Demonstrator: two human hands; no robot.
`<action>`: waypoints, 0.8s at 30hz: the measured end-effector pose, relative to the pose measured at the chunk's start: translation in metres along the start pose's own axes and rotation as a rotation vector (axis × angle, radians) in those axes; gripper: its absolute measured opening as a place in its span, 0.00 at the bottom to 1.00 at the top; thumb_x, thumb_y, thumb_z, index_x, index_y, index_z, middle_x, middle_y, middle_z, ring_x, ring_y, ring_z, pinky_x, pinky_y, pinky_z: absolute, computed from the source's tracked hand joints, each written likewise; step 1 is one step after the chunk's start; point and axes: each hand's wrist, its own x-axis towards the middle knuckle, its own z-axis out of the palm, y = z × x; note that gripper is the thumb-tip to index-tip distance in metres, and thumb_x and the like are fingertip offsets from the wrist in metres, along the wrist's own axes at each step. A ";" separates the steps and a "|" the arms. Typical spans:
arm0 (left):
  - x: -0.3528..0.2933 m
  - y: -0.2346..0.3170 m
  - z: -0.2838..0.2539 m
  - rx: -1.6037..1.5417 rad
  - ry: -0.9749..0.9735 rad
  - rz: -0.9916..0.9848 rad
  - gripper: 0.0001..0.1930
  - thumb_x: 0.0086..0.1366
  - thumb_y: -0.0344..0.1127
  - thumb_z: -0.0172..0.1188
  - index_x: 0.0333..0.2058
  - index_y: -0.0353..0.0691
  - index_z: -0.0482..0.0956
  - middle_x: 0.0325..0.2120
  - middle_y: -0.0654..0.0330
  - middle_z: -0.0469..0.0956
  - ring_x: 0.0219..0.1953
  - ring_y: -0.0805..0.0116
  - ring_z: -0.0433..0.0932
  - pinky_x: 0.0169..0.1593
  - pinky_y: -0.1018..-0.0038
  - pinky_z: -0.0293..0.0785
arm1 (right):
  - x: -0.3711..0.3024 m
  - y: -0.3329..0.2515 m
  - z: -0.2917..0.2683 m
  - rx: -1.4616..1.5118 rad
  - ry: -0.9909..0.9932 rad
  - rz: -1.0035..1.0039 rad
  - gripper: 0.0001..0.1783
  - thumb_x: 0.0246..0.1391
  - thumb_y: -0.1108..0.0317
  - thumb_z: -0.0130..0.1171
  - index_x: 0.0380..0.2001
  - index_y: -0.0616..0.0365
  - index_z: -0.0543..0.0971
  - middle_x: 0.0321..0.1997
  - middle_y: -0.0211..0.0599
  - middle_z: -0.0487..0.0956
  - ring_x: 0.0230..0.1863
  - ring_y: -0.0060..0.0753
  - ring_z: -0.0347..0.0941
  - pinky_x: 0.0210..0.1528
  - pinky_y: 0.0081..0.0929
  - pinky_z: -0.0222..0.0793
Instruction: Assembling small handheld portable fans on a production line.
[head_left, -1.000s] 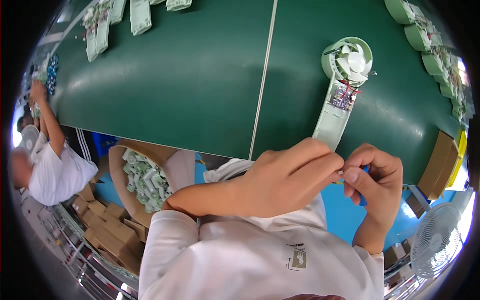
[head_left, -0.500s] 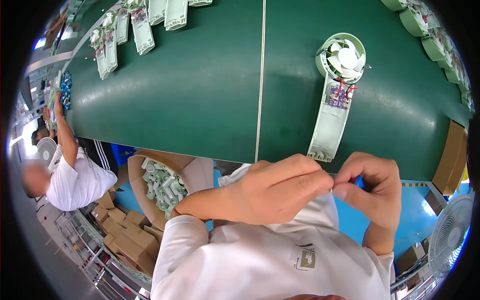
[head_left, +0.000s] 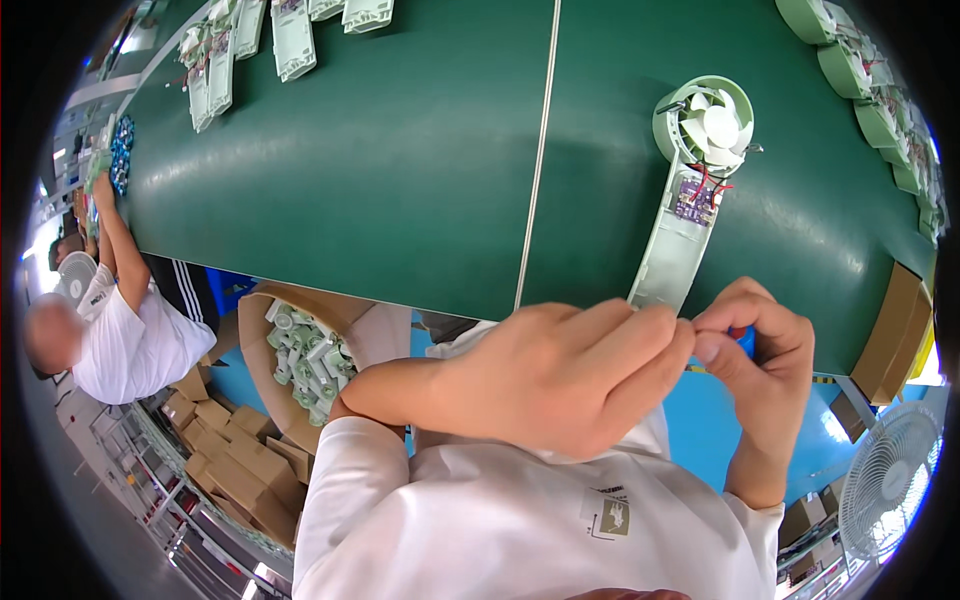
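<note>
Just off the near edge of the green table, my hands meet fingertip to fingertip. My right hand (head_left: 765, 355) is closed around a small blue object (head_left: 746, 341) with a bit of red on it, mostly covered by the fingers. My left hand (head_left: 590, 370) pinches at the right fingertips; whatever it holds is hidden. Beyond them lies an opened pale green handheld fan (head_left: 676, 255), its white blades (head_left: 720, 127) at the far end. A purple circuit board (head_left: 694, 201) with red and black wires sits in its handle, whose near end is behind my left fingers.
Several similar fan halves (head_left: 293, 45) lie at the far left, more fan bodies (head_left: 878, 125) along the right. A carton of pale green parts (head_left: 310, 365) stands left of me. One co-worker (head_left: 140, 340) sits farther left. A floor fan (head_left: 893, 480) stands at right.
The view has shifted, so the fan and table seam appear farther right. My hands stay together at the fingertips; a touch of red now shows beside the blue object.
</note>
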 end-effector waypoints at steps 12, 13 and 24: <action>0.015 -0.024 0.048 -0.353 0.087 -0.685 0.17 0.56 0.41 0.70 0.28 0.32 0.75 0.14 0.57 0.75 0.13 0.61 0.73 0.19 0.71 0.68 | 0.045 0.014 -0.014 -0.778 0.265 -0.542 0.03 0.53 0.80 0.59 0.30 0.64 0.75 0.31 0.36 0.74 0.30 0.27 0.69 0.31 0.21 0.64; 0.016 -0.025 0.049 -0.410 0.050 -0.694 0.16 0.57 0.40 0.68 0.27 0.32 0.74 0.12 0.56 0.74 0.13 0.59 0.73 0.19 0.70 0.68 | 0.046 0.014 -0.014 -0.788 0.247 -0.545 0.03 0.53 0.80 0.59 0.30 0.64 0.75 0.31 0.36 0.74 0.30 0.27 0.69 0.31 0.21 0.64; 0.020 -0.029 0.047 -0.367 0.087 -0.578 0.15 0.60 0.36 0.63 0.22 0.31 0.72 0.14 0.48 0.74 0.16 0.49 0.75 0.21 0.62 0.70 | 0.052 -0.003 -0.016 -0.998 0.147 -0.538 0.03 0.54 0.80 0.57 0.32 0.62 0.77 0.29 0.35 0.74 0.23 0.27 0.67 0.23 0.22 0.62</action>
